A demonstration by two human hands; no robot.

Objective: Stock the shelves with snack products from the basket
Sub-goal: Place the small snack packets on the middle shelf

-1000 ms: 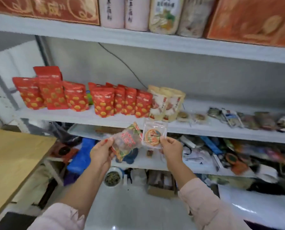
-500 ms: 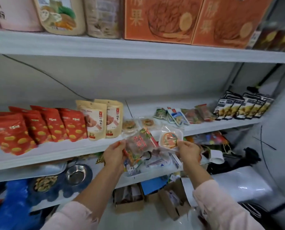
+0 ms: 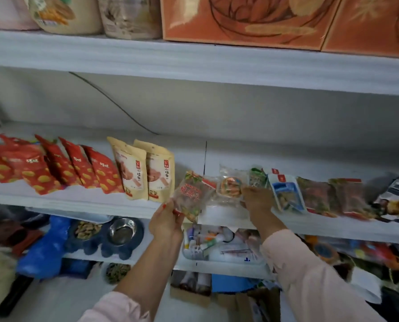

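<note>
My left hand (image 3: 167, 223) grips a clear snack bag with red print (image 3: 190, 196) by its lower edge, holding it just in front of the middle shelf (image 3: 77, 201). My right hand (image 3: 257, 198) holds a clear round snack pack with an orange label (image 3: 229, 185) over the shelf surface, right of two beige pouches (image 3: 145, 169). Whether the pack touches the shelf is unclear. The basket is out of view.
Red pouches (image 3: 61, 166) stand in a row at the shelf's left. Small flat packets (image 3: 286, 194) lie to the right of my right hand. Orange boxes (image 3: 251, 19) fill the shelf above. The lower shelf holds a steel bowl (image 3: 121, 231) and a white tray (image 3: 217, 252).
The view swung right and closer to the shelf. Both hands rose and moved forward, carrying the two packs from below the shelf edge up to shelf level.
</note>
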